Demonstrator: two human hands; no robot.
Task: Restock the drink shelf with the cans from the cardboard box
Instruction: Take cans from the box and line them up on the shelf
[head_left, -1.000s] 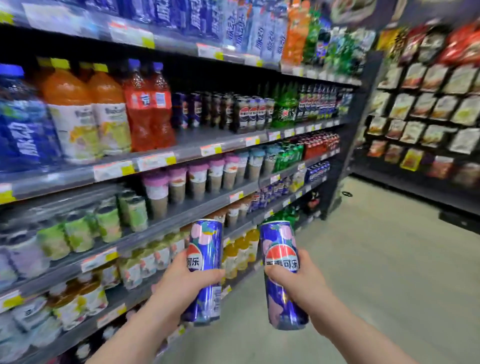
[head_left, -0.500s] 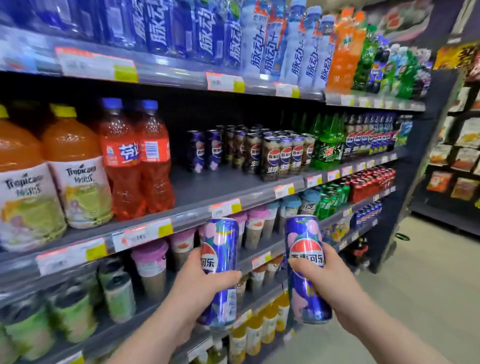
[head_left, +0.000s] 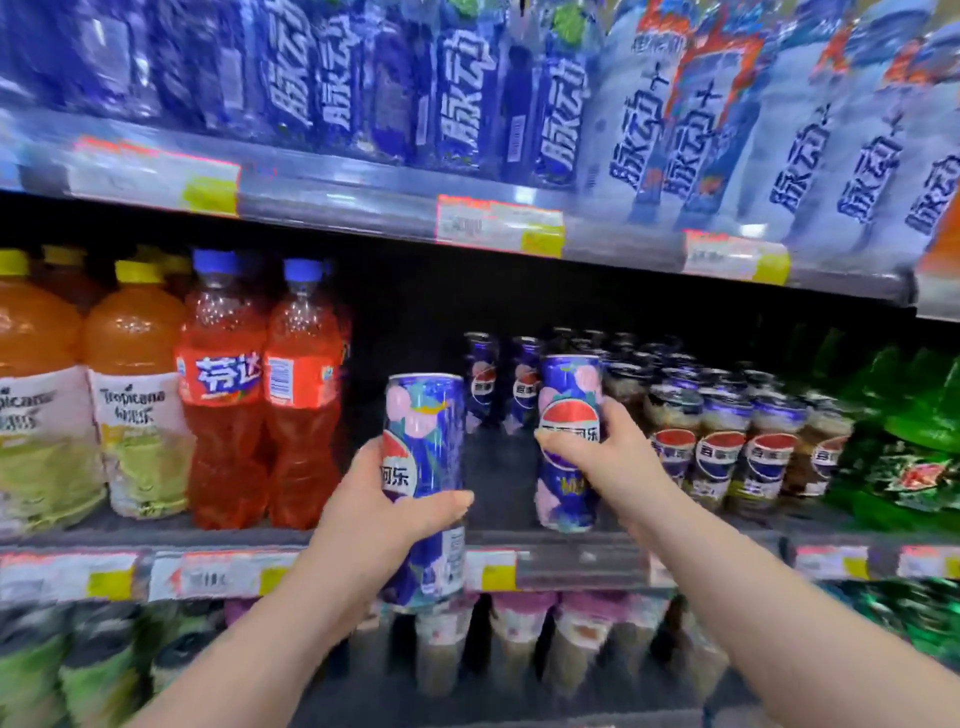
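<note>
I hold two tall blue Pepsi cans with pink flower print, both upright. My left hand (head_left: 384, 512) grips the left can (head_left: 423, 415) in front of the shelf's edge. My right hand (head_left: 605, 457) grips the right can (head_left: 569, 400), whose base sits at or just above the front of the dark shelf (head_left: 498, 499). Behind them, deep on the same shelf, stand two matching blue cans (head_left: 501, 384). The cardboard box is out of view.
Dark Pepsi cans (head_left: 727, 441) fill the shelf right of my right hand, then green bottles (head_left: 914, 431). Orange-red Fanta bottles (head_left: 265, 395) and Tropicana bottles (head_left: 130, 395) stand left. Blue bottles (head_left: 467, 88) line the shelf above; lidded cups (head_left: 519, 639) sit below.
I have come closer to the shelf and both hands have risen with their cans. The right can has moved forward onto the shelf's front gap.
</note>
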